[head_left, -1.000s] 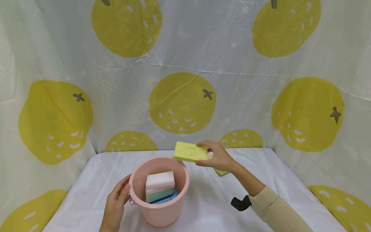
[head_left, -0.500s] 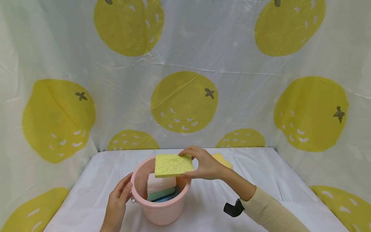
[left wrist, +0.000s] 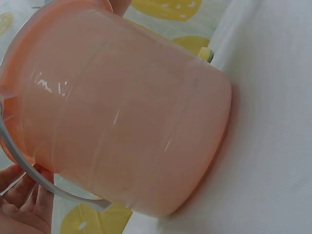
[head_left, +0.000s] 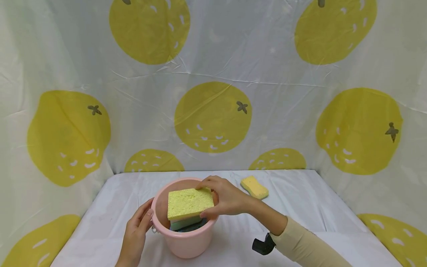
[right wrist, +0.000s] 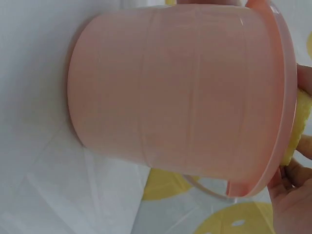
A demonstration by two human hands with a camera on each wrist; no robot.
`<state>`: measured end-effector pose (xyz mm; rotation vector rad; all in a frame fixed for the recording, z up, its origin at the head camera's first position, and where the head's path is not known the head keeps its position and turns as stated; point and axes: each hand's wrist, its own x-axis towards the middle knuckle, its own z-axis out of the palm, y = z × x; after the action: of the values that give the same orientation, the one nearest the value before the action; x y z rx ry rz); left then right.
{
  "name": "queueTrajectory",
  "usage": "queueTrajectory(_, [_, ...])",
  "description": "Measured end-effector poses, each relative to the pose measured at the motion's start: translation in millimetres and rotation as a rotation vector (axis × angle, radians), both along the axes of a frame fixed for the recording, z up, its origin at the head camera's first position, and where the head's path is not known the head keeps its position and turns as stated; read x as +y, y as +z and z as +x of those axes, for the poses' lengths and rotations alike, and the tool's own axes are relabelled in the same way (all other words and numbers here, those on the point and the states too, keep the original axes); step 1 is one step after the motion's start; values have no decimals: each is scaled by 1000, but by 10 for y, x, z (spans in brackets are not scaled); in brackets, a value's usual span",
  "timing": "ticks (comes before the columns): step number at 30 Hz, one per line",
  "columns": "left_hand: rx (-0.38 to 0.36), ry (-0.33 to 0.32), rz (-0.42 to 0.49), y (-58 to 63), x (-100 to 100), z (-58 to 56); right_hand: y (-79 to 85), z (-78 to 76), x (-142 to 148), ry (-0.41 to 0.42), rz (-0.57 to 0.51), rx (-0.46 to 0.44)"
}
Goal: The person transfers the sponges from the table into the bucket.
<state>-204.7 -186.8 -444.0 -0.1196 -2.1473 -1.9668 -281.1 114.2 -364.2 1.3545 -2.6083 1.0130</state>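
A yellow sponge is pinched at its right end between the thumb and fingers of my right hand. It lies flat over the opening of a pink bucket, just above the things inside. Below it, part of a green sponge shows, with something dark blue under that. My left hand holds the bucket's left rim, thumb on the edge. In the right wrist view the sponge edge shows beyond the bucket rim, with my right fingers on it.
A second, wavy-edged yellow sponge lies on the white cloth to the right behind the bucket. The bucket's grey handle hangs down its side. A lemon-print curtain stands around the back and sides.
My right hand has carried the yellow sponge left and down, from beside the rim to inside the bucket's opening, covering the white sponge. My left hand stays at the rim.
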Motion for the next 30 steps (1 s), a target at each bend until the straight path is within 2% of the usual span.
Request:
queueTrajectory(5, [5,0,0,-9,-3,-5,-22,9,-29,0,41,-3])
queueTrajectory(16, [-23,19,-4,-9,-7,-22,-40,52,-76,17,99,49])
queueTrajectory(23, [5,20,0,-1,3,-15,-20,46,-54,34,142,58])
queueTrajectory(30, [-2,21,-7,12,1,-1,62,64,7,30,95,30])
